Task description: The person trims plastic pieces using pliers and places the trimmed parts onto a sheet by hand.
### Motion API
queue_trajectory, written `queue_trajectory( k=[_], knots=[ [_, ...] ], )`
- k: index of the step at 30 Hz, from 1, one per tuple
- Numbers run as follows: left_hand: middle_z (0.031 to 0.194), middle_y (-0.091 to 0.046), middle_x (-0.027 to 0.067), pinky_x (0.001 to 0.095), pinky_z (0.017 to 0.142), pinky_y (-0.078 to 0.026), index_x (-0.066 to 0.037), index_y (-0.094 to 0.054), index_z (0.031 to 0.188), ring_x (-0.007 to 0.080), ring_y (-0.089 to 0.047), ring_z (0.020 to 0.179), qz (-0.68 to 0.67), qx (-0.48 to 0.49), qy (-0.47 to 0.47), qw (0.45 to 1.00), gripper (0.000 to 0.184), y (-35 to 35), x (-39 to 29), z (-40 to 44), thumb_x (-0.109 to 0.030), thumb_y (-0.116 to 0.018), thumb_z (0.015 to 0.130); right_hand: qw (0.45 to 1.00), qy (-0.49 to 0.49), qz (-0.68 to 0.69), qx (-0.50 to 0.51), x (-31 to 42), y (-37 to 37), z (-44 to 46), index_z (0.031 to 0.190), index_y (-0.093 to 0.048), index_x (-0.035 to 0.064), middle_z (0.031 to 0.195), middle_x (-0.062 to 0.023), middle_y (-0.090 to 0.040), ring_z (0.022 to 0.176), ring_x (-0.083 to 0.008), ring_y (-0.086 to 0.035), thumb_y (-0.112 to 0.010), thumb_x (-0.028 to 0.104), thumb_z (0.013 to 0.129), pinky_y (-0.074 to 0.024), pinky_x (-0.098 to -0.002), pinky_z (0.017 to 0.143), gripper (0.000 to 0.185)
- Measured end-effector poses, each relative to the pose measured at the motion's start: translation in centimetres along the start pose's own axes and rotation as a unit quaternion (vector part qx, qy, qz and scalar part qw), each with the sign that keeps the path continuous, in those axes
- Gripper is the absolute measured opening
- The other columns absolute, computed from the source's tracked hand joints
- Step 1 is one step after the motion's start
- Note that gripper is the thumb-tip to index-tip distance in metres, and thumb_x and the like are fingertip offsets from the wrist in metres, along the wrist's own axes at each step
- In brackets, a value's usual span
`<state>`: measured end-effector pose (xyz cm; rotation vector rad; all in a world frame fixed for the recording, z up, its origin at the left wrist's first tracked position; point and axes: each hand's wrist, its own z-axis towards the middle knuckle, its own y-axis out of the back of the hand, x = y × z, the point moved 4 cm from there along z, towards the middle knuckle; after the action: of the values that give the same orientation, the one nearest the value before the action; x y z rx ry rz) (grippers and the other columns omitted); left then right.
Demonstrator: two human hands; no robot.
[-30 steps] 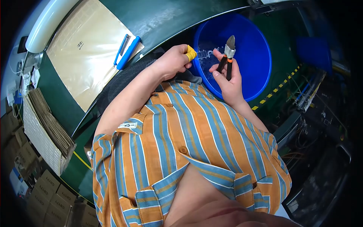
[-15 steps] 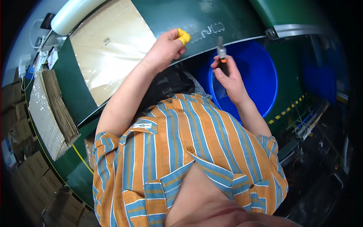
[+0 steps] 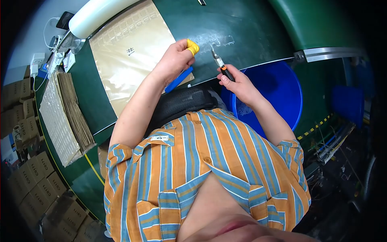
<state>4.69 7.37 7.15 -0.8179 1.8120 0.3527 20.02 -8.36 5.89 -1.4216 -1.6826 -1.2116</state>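
- My left hand (image 3: 176,58), yellow finger cot (image 3: 193,47) on, has its fingertips pressed together, apparently pinching the left end of a clear plastic strip (image 3: 219,43), probably to leave its length exposed!
- Strip reaches right, above the green worktop (image 3: 258,24).
- My right hand (image 3: 240,82) wraps diagonal cutters (image 3: 220,63), tips angled far-left at the strip; contact, can't tell.
- Blue bin (image 3: 283,88) near right, likely for easy reach.

The printed code C0171 is showing on several cardboard boxes (image 3: 37,164) at the left, repeating from box to box. A dark # sign is standing on the tan sheet (image 3: 135,74), with a short mark beneath it not reading clearly. On the striped shirt (image 3: 205,149), a small white label (image 3: 159,138) is carrying print too small to read.
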Motion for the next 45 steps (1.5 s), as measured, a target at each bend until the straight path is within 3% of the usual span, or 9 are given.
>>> queue_trajectory(
  k=[8, 10, 26, 29, 32, 34, 41, 43, 45],
  knots=[
    [0.066, -0.049, -0.0009, 0.018, 0.047, -0.027, -0.008, -0.056, 0.094, 0.0032, -0.036, 0.054, 0.024, 0.01, 0.001, 1.0, 0.009, 0.1, -0.3, 0.5, -0.016, -0.054, 0.095, 1.0, -0.006, 0.027, 0.008, 1.1, 0.1, 0.6, 0.127, -0.049, 0.0046, 0.109, -0.0085, -0.059, 0.093, -0.0122, -0.057, -0.055, 0.036, 0.096, -0.0459, -0.0264, 0.077, 0.045],
    [0.066, -0.049, -0.001, 0.0182, 0.047, -0.028, -0.007, -0.055, 0.094, 0.0032, -0.037, 0.055, 0.037, 0.012, -0.008, 0.999, 0.008, 0.2, -0.3, 0.7, -0.015, -0.054, 0.095, 0.997, 0.0, 0.07, -0.019, 1.6, -0.1, 0.7, 0.119, -0.053, 0.0006, 0.091, -0.0055, -0.059, 0.083, -0.0129, -0.057, -0.058, 0.032, 0.095, -0.0474, -0.0299, 0.078, 0.04],
    [0.07, -0.05, -0.0017, 0.0194, 0.052, -0.033, -0.004, -0.058, 0.095, 0.004, -0.042, 0.06, 0.091, -0.007, -0.034, 0.995, 0.01, 0.6, -1.3, 0.7, -0.011, -0.051, 0.091, 0.996, -0.042, 0.079, 0.007, 2.2, -0.3, 1.3, 0.119, -0.054, 0.0031, 0.086, -0.001, -0.056, 0.072, -0.0064, -0.05, -0.055, 0.03, 0.097, -0.0438, -0.0218, 0.065, 0.034],
    [0.069, -0.053, 0.0013, 0.0247, 0.053, -0.039, 0.001, -0.058, 0.091, 0.0076, -0.046, 0.06, 0.065, -0.018, -0.029, 0.997, 0.012, 0.8, -1.2, 0.8, -0.006, -0.052, 0.084, 0.996, -0.033, 0.082, 0.003, 2.0, -0.4, 1.5, 0.117, -0.055, 0.0029, 0.083, -0.0005, -0.055, 0.069, -0.0059, -0.05, -0.056, 0.03, 0.097, -0.0427, -0.0217, 0.061, 0.033],
    [0.069, -0.054, 0.0012, 0.0246, 0.054, -0.039, 0.001, -0.058, 0.091, 0.0076, -0.047, 0.06, 0.061, -0.017, -0.022, 0.998, 0.012, 0.9, -0.9, 0.8, -0.005, -0.051, 0.083, 0.996, -0.033, 0.084, 0.007, 1.8, -0.5, 1.7, 0.115, -0.055, 0.0029, 0.082, -0.0008, -0.057, 0.067, -0.0063, -0.052, -0.057, 0.031, 0.097, -0.0425, -0.0217, 0.06, 0.033],
    [0.07, -0.051, -0.0012, 0.0202, 0.051, -0.032, -0.002, -0.059, 0.097, 0.0043, -0.043, 0.06, 0.077, -0.028, -0.013, 0.997, 0.012, 1.0, -0.4, 0.9, -0.013, -0.055, 0.092, 0.996, -0.035, 0.085, 0.002, 1.9, -0.6, 1.6, 0.113, -0.056, 0.0031, 0.083, -0.002, -0.06, 0.069, -0.0071, -0.055, -0.057, 0.031, 0.097, -0.0426, -0.0214, 0.059, 0.033],
    [0.067, -0.051, -0.0012, 0.02, 0.049, -0.03, -0.001, -0.061, 0.098, 0.0048, -0.042, 0.057, 0.064, -0.073, 0.031, 0.995, 0.015, 0.6, -0.5, 0.0, -0.015, -0.059, 0.092, 0.992, -0.061, 0.11, -0.004, 0.6, -1.0, 1.9, 0.112, -0.056, 0.0027, 0.086, -0.0046, -0.063, 0.071, -0.009, -0.059, -0.058, 0.034, 0.096, -0.0435, -0.022, 0.059, 0.036],
    [0.066, -0.05, -0.0015, 0.02, 0.048, -0.03, -0.001, -0.061, 0.096, 0.0051, -0.042, 0.056, 0.06, -0.078, 0.022, 0.995, 0.015, 0.5, -0.4, 0.0, -0.015, -0.06, 0.092, 0.994, -0.049, 0.098, -0.002, 0.5, -1.3, 2.0, 0.101, -0.058, 0.0041, 0.084, -0.0033, -0.062, 0.07, -0.009, -0.059, -0.058, 0.044, 0.094, -0.0455, -0.0239, 0.058, 0.041],
    [0.066, -0.05, -0.0015, 0.0203, 0.049, -0.031, -0.001, -0.061, 0.096, 0.0051, -0.042, 0.056, 0.061, -0.081, 0.028, 0.994, 0.015, 0.4, -0.6, 0.0, -0.015, -0.06, 0.092, 0.994, -0.049, 0.102, 0.001, 0.8, -1.6, 1.9, 0.099, -0.058, 0.0042, 0.082, -0.0032, -0.061, 0.068, -0.0092, -0.059, -0.058, 0.045, 0.094, -0.0454, -0.024, 0.057, 0.041]
  ],
)
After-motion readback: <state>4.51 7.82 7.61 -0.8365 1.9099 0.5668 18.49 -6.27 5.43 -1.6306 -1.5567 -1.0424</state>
